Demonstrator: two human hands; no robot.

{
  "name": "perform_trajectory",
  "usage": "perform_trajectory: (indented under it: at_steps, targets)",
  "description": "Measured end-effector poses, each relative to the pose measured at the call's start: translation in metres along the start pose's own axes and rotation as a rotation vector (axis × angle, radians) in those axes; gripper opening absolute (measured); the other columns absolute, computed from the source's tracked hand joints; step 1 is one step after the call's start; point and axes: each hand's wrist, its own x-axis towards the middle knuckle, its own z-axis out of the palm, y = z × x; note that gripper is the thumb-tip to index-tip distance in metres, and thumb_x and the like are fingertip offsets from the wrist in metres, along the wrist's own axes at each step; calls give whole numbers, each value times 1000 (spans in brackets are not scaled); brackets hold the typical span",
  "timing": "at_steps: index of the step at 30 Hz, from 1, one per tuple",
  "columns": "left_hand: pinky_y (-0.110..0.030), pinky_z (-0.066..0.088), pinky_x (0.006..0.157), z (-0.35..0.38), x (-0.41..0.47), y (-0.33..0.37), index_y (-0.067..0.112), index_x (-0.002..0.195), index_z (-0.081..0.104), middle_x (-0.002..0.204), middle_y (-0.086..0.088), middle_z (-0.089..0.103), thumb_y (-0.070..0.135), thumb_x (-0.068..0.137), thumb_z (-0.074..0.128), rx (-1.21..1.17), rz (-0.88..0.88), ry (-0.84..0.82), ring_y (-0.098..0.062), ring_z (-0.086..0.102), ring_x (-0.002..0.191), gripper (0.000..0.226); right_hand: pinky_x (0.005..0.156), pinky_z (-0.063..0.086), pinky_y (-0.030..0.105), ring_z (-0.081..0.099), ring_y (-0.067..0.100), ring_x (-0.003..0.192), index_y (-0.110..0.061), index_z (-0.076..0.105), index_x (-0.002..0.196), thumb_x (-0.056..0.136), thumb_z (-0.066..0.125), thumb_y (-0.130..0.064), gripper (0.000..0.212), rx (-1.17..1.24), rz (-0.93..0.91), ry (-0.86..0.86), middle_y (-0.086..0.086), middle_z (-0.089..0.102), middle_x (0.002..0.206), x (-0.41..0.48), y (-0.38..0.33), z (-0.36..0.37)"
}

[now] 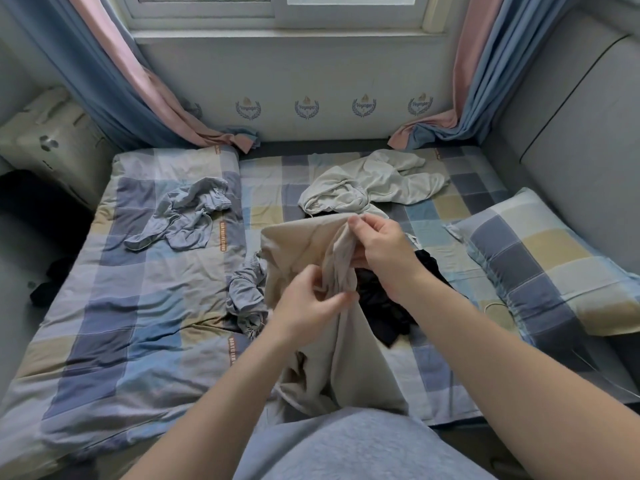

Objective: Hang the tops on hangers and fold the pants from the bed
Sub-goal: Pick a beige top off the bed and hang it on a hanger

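A beige garment (pixel 298 251) hangs lifted above the checked bed (pixel 131 327), in front of me. My right hand (pixel 384 251) pinches its upper edge, and my left hand (pixel 308 303) grips a bunched fold lower down. Under it lies a black garment (pixel 384 310). A light cream hooded top (pixel 374 181) is crumpled behind, near the wall. A grey-blue garment (pixel 187 216) lies crumpled at the left. Another grey-blue piece (pixel 246 296) is bunched beside the beige one. No hanger is in view.
A checked pillow (pixel 547 261) lies at the right beside a padded grey headboard (pixel 585 150). Pink and blue curtains (pixel 138 81) drape onto the bed's far corners under the window. A dark item (pixel 48 282) sits on the floor at the left.
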Motion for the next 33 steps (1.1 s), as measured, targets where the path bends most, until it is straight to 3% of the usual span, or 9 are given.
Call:
perform_trajectory:
  at_steps: [4, 9, 12, 15, 18, 22, 27, 31, 33]
  targets:
    - [-37, 55, 86, 14, 4, -7, 28, 111, 65, 105, 8, 72, 53, 78, 66, -7, 67, -5, -13, 66, 102, 41, 56, 58, 29, 70, 20, 65, -4, 60, 92, 105, 50, -18, 22, 172, -28, -101, 13, 67, 79, -7, -22, 9]
    - [-23, 55, 69, -3, 13, -4, 27, 80, 76, 80, 9, 76, 35, 86, 60, -363, 21, 148, -5, 69, 80, 19, 80, 58, 31, 70, 18, 94, -9, 60, 108, 99, 60, -9, 10, 66, -39, -129, 14, 74, 107, -9, -1, 0]
    - [-36, 60, 75, -21, 16, -2, 19, 87, 76, 81, -2, 78, 35, 92, 68, -616, -193, 281, -19, 75, 81, 19, 94, 46, 25, 57, 11, 118, -23, 53, 126, 88, 76, -26, 45, -253, 76, -220, -2, 61, 129, -15, 42, -14]
    - [-38, 61, 62, -37, 19, 4, 8, 98, 70, 84, -11, 78, 33, 96, 66, -838, -324, 344, -28, 76, 77, 26, 107, 42, 34, 49, 13, 125, -26, 42, 139, 63, 83, -61, 93, -554, 306, -269, -6, 51, 135, -32, 97, -11]
    - [-34, 60, 57, -46, 20, 12, 7, 100, 67, 82, -7, 78, 32, 97, 64, -924, -317, 390, -24, 76, 75, 26, 84, 55, 38, 66, 21, 94, -23, 66, 107, 67, 70, -54, 51, -667, 518, -311, 1, 71, 104, -42, 141, -5]
    - [-38, 61, 69, -59, 27, 5, 4, 96, 65, 68, -7, 75, 33, 98, 64, -829, -325, 446, -27, 75, 69, 29, 54, 50, 31, 70, 22, 62, -11, 66, 92, 93, 49, -18, 19, -550, 544, -160, 8, 72, 83, -30, 146, -15]
    - [-38, 55, 84, -60, 30, -17, 16, 112, 67, 110, -1, 70, 42, 93, 69, -398, -284, 197, -24, 65, 108, 33, 58, 57, 33, 60, 22, 75, 7, 58, 96, 92, 38, 7, 20, -407, 242, 22, 15, 58, 86, -3, 88, -30]
    - [-35, 34, 116, -37, 18, -21, 29, 151, 40, 151, 12, 38, 69, 63, 81, -94, -22, -64, -11, 37, 140, 104, 81, 60, 46, 66, 20, 87, -9, 67, 99, 101, 49, -3, 19, -282, 85, -96, 10, 67, 93, -1, 28, -16]
    - [-32, 19, 120, -22, 18, -20, 44, 150, 33, 156, 22, 21, 71, 55, 79, 53, 132, -167, -5, 17, 149, 109, 84, 58, 49, 64, 23, 87, 1, 65, 101, 101, 52, -6, 15, -208, 47, -143, 13, 65, 92, -3, 9, -6]
